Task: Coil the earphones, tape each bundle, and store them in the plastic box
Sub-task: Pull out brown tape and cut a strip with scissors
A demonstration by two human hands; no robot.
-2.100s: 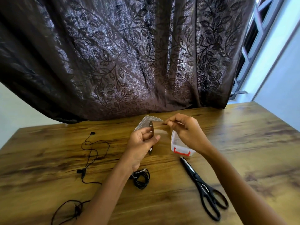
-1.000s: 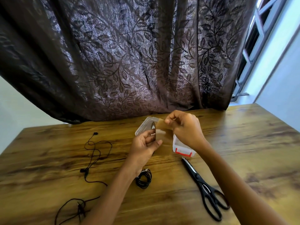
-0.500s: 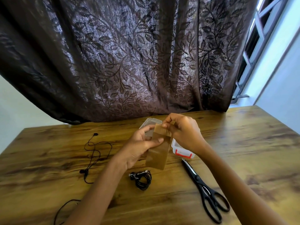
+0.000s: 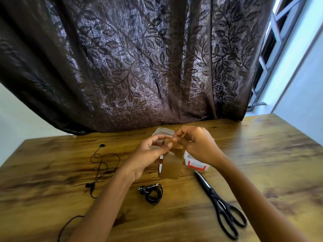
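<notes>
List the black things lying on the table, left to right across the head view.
Uncoiled earphones → coiled earphone bundle → scissors.

The plastic box (image 4: 189, 158) sits mostly hidden behind the left hand (image 4: 148, 155), right hand (image 4: 196, 145) and brown tape (image 4: 170, 169) — its inside unseen — and a loose earphone cable (image 4: 66, 223) leaves the frame lower left.

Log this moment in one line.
step: taping | left hand: holds tape | right hand: pinches tape end | coiled earphones: on table, untouched | scissors: right | plastic box: behind right hand
</notes>
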